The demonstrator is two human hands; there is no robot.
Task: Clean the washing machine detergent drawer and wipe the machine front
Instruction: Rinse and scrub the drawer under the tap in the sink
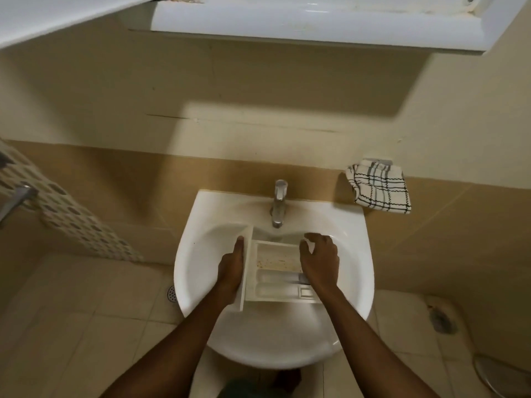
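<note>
From the head camera, the white detergent drawer point(276, 258) lay inside the sink point(357, 285), just below the tap point(278, 204), with brown stains in its largest compartment. The left hand point(231, 267) gripped the drawer's front panel, thumb laid along it. The right hand point(319, 261) curled over the drawer's opposite end. A checked cloth point(380, 187) hung on the wall at right.

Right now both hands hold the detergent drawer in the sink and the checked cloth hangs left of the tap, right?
Not quite. The head view shows the checked cloth hanging to the right of the tap, not the left. The rest holds: the left hand and the right hand both hold the detergent drawer in the sink.
</note>
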